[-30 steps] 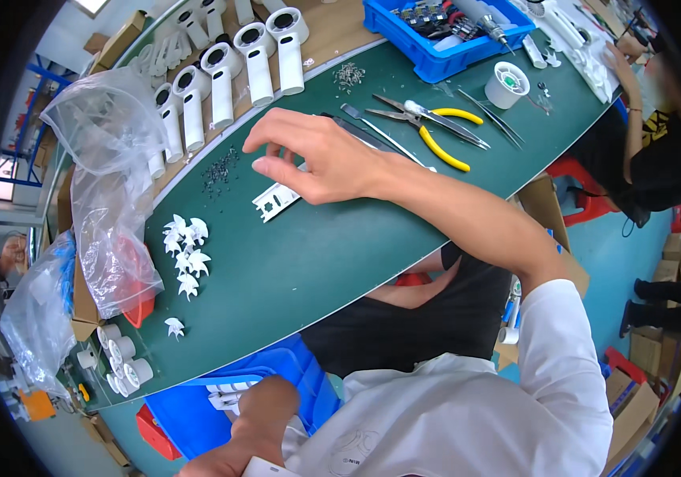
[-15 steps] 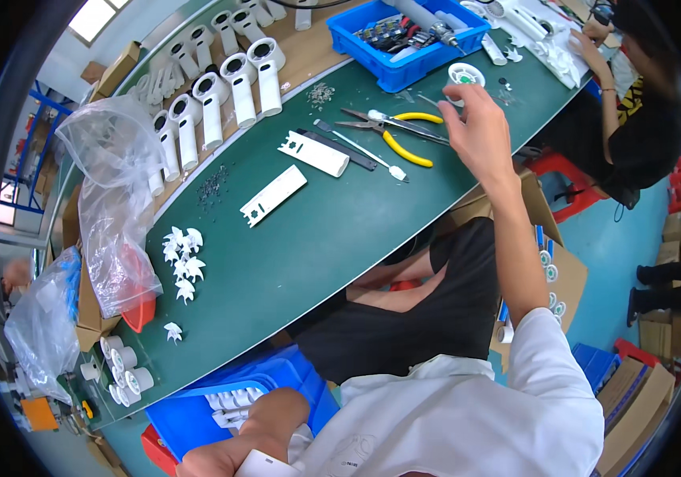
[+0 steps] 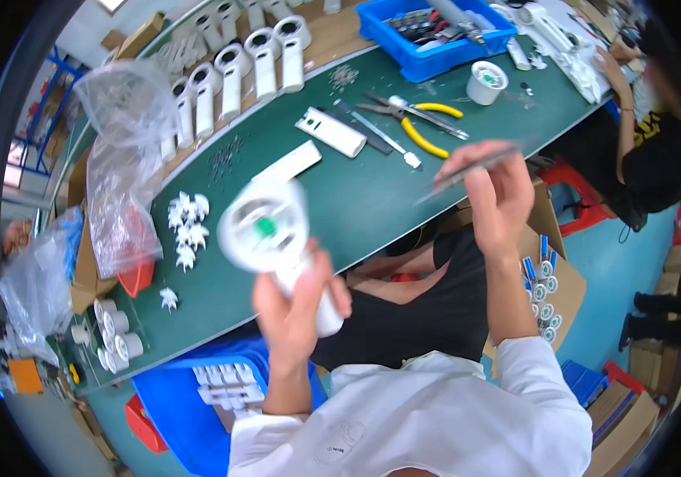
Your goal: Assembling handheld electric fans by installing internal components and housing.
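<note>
My left hand point(image 3: 297, 310) grips the handle of a white handheld fan body point(image 3: 265, 226), held above the table's near edge. Its round head faces up with a green centre, and motion blurs it. A slim, pointed metal tool point(image 3: 461, 172), perhaps tweezers, lies between the closed fingers of my right hand point(image 3: 503, 199); blur hides its exact kind. Beyond that hand are yellow-handled pliers point(image 3: 412, 119), a thin white-tipped tool point(image 3: 380, 135) and a white cup-shaped part point(image 3: 486, 82) with a green centre. Two white handle shells point(image 3: 331, 132) rest nearer the middle of the green table.
White fan bodies point(image 3: 262, 63) line the back shelf. Small white fan blades point(image 3: 189, 219) and a plastic bag point(image 3: 122, 175) are at left. A blue tray point(image 3: 428, 60) of tools stands at the back. Below the front edge is a blue bin point(image 3: 169, 413). Another person point(image 3: 659, 151) sits at right.
My left hand has risen from the blue bin and now holds the fan body over the table. My right hand has drawn back from the white cup-shaped part with the slim tool. The view has shifted.
</note>
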`<action>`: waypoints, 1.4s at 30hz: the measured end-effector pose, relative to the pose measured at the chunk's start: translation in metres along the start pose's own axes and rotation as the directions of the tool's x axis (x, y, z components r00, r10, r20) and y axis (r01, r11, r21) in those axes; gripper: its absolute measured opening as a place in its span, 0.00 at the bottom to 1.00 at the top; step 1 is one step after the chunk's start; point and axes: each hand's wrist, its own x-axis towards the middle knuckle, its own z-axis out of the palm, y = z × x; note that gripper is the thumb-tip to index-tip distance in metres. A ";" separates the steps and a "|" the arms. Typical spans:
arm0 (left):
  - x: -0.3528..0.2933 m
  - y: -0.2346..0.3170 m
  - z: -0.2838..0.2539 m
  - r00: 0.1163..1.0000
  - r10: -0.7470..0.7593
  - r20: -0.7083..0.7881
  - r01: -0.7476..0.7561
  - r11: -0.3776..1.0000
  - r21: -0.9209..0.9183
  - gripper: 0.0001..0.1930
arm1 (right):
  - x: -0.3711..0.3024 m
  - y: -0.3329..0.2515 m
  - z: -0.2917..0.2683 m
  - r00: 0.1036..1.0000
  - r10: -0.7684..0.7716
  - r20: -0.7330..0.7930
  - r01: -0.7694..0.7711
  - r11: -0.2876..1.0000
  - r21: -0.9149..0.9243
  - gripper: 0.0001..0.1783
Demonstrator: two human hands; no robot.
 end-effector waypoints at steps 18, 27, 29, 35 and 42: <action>0.023 -0.054 -0.004 0.998 -0.060 -0.027 0.062 0.996 0.069 0.12 | -0.031 0.018 0.073 0.920 -0.215 0.328 0.230 0.973 -0.007 0.14; 0.022 -0.056 -0.005 0.998 -0.069 -0.012 0.069 0.995 0.070 0.14 | -0.025 0.016 0.069 0.871 -0.253 0.420 0.284 0.959 -0.011 0.16; 0.022 -0.059 -0.005 1.000 -0.014 -0.026 0.017 0.996 0.092 0.11 | -0.024 0.016 0.069 0.866 -0.263 0.425 0.294 0.956 -0.008 0.17; 0.021 -0.057 -0.005 0.998 -0.058 -0.010 0.058 0.992 0.112 0.13 | -0.022 0.013 0.069 0.849 -0.273 0.452 0.323 0.946 -0.035 0.19; 0.021 -0.056 -0.006 0.999 -0.049 0.008 0.048 0.995 0.084 0.11 | -0.024 0.018 0.071 0.832 -0.332 0.445 0.401 0.913 -0.068 0.24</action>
